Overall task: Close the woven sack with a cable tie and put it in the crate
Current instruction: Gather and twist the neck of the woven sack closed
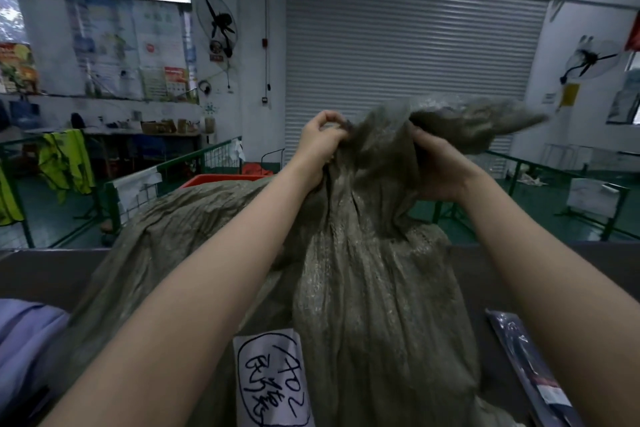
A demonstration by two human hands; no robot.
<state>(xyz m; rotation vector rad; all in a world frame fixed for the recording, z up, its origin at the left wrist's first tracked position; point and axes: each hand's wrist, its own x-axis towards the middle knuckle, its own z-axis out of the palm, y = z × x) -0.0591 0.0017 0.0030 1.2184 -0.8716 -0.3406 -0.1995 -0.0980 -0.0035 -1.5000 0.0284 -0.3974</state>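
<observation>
Now we grip the gathered neck of the olive woven sack [363, 270] with both hands: our left hand [320, 142] pinches the bunched fabric, our right hand [440, 166] clamps beside it. It stands before us, a handwritten paper label [273, 381] on its front.

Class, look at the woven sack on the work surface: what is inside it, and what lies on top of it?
Both hands, left and right, bunch the woven sack's neck shut, so its contents are hidden. On its near face lies a white handwritten label. No cable tie is visible on the neck.
</observation>
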